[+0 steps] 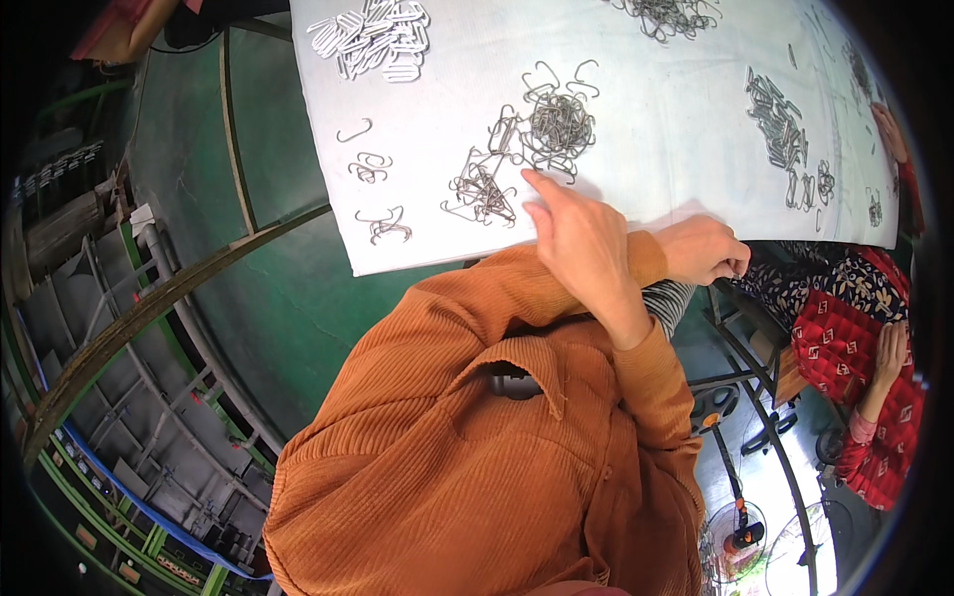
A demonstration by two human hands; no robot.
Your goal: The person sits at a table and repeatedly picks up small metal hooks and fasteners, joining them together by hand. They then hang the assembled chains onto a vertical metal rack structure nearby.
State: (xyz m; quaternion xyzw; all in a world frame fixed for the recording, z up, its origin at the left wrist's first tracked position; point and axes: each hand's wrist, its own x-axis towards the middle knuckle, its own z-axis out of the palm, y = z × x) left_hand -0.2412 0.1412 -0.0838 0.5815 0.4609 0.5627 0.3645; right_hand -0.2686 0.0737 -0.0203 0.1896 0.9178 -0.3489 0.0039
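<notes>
My right hand [581, 238] lies back-up on the white cloth [656, 129] of the table. Its forefinger is stretched out and touches the cloth just below a tangled pile of bent grey wire hooks [556, 124]; nothing shows in this hand. A smaller tangle of wire pieces [480, 189] lies just left of the fingertip. My left hand [708, 248] is curled into a fist at the near edge of the table, to the right of my right hand. What is inside the fist is hidden. My orange corduroy sleeves cross in front of me.
More heaps of wire hooks lie on the cloth: top left [373, 40], top middle [671, 15], right [780, 124]. Single hooks [383, 225] lie near the left edge. A person in red patterned clothes [855, 348] sits at the right. A floor fan [737, 536] stands below; metal racks [119, 328] at left.
</notes>
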